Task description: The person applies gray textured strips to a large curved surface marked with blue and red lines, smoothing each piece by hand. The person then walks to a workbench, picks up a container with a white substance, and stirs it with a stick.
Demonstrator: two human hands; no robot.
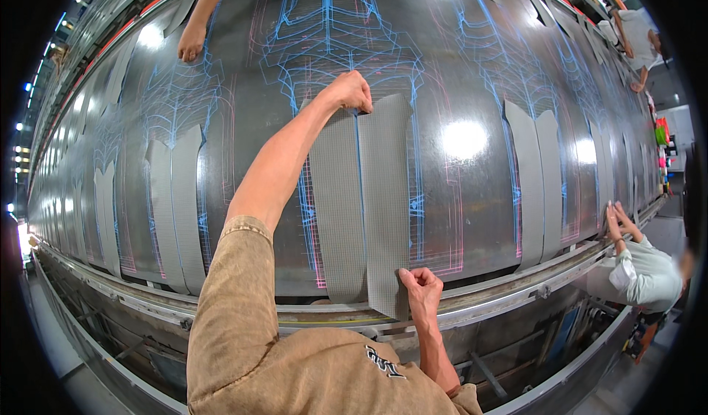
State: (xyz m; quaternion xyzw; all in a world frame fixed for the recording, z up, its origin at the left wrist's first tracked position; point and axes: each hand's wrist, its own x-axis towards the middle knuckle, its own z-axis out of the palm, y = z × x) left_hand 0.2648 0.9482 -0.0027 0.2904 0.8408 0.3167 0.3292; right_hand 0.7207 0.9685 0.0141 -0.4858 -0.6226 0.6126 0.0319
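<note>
Two long grey textured fabric panels lie side by side in front of me on a dark table marked with blue and pink lines. My left hand (351, 92) is closed at the far inner corner of the right panel (386, 201), fingertips pinched on it. At this panel's near right edge, my right hand (422, 285) is closed in a pinch. The panel's near end hangs past the table edge. Beside it lies the left panel (337, 208), with a blue line showing in the narrow gap between them.
Similar grey panels (525, 186) lie in pairs along the table (479, 194). A metal rail (501, 297) runs along the near edge. Across the table, another person's hand (192, 41) reaches in at far left. A person in a pale top (653, 275) works at right.
</note>
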